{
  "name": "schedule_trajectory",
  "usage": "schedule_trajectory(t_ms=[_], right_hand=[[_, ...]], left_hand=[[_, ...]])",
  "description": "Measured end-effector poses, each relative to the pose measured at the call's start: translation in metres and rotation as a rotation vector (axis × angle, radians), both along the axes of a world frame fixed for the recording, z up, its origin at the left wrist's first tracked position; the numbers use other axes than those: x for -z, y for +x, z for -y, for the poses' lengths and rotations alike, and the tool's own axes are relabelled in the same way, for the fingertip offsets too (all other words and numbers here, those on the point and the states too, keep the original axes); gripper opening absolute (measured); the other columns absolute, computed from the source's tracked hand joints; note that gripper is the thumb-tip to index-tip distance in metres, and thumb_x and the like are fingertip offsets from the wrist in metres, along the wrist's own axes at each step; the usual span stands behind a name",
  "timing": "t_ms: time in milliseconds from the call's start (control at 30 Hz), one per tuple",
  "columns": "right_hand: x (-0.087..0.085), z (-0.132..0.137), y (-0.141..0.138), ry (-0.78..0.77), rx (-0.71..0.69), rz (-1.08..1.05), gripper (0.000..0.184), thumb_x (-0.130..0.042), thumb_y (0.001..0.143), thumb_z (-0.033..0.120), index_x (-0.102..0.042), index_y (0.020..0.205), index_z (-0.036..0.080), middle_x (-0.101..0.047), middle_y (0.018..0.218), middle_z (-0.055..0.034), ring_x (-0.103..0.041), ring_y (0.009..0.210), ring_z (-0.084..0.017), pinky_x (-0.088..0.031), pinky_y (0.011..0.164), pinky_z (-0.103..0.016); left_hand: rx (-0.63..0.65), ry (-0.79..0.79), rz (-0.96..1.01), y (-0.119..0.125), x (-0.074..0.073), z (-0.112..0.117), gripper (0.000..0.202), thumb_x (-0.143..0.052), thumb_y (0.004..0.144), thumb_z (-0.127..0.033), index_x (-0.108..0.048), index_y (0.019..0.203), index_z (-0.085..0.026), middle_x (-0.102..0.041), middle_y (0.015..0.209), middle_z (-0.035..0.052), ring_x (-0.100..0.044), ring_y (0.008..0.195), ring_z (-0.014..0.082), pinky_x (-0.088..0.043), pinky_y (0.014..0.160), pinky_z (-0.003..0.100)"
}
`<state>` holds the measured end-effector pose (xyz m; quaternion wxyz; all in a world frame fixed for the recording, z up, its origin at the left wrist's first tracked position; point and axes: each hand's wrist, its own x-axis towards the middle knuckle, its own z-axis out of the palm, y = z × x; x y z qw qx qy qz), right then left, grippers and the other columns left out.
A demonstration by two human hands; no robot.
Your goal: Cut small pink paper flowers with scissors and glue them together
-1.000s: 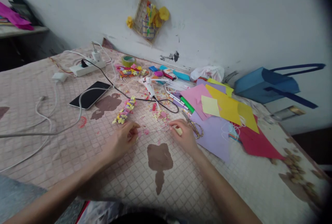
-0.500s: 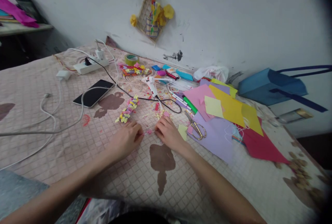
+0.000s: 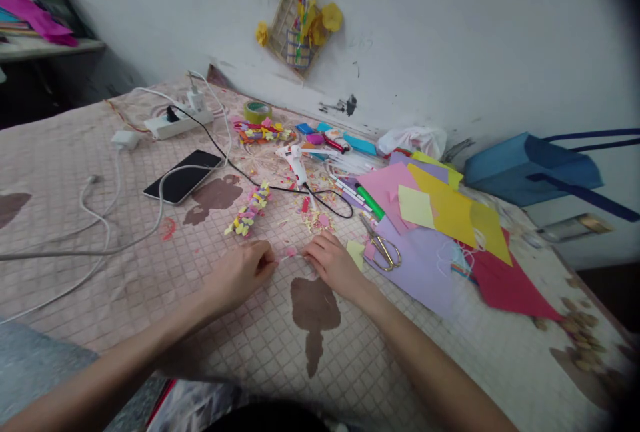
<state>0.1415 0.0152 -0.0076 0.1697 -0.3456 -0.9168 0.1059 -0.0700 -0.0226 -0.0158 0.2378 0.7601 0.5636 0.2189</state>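
Both hands are low over the middle of the table, fingers closed. My left hand (image 3: 246, 271) pinches one end of a thin whitish strip (image 3: 284, 258). At its other end is my right hand (image 3: 332, 261), fingertips pressed together. A small pink piece (image 3: 291, 252) shows at the strip between them; I cannot tell whether it is attached. Just beyond the left hand lies a bumpy string of yellow, pink and purple paper pieces (image 3: 249, 211). Farther off, a white hot glue gun (image 3: 294, 164) rests among colourful scraps. Gold-handled scissors (image 3: 383, 249) lie to the right of my right hand.
A black tablet (image 3: 183, 177), a power strip (image 3: 179, 124) and loose white cables occupy the left side. Green tape (image 3: 258, 111) sits at the back. Coloured sheets (image 3: 440, 209), a green marker (image 3: 369, 201) and a blue bag (image 3: 533, 169) are on the right.
My view has shifted slightly. The hands stay at nearly the same place, with the strip still between them; the right fingers sit slightly farther from the left ones.
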Motion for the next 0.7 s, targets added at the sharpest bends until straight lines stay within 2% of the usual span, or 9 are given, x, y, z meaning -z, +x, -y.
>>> schedule_trajectory(t_ms=[300, 500, 700], right_hand=[[-0.001, 0.011, 0.006, -0.032, -0.010, 0.017, 0.013, -0.046, 0.087, 0.017, -0.057, 0.082, 0.018, -0.056, 0.079, -0.0053, -0.046, 0.085, -0.020, -0.040, 0.076, -0.034], [0.002, 0.003, 0.003, -0.028, -0.008, 0.029, 0.009, -0.050, 0.085, 0.017, -0.057, 0.080, 0.018, -0.057, 0.078, -0.0050, -0.047, 0.084, -0.020, -0.040, 0.074, -0.032], [0.003, -0.002, 0.001, -0.058, -0.010, -0.001, 0.004, -0.056, 0.081, 0.016, -0.056, 0.084, 0.018, -0.055, 0.083, -0.0053, -0.046, 0.088, -0.021, -0.039, 0.078, -0.034]], left_hand=[[0.016, -0.060, -0.008, 0.000, -0.005, 0.010, 0.010, -0.046, 0.077, -0.023, -0.051, 0.070, -0.018, -0.056, 0.065, 0.0008, -0.051, 0.060, 0.0144, -0.033, 0.053, 0.024], [-0.009, -0.045, -0.092, 0.002, -0.006, 0.005, 0.012, -0.045, 0.079, -0.025, -0.049, 0.069, -0.018, -0.054, 0.066, 0.0013, -0.050, 0.062, 0.0155, -0.033, 0.055, 0.025], [0.030, -0.038, -0.026, 0.001, -0.003, -0.002, 0.006, -0.049, 0.076, -0.023, -0.049, 0.077, -0.018, -0.055, 0.074, 0.0014, -0.049, 0.065, 0.0150, -0.034, 0.056, 0.025]])
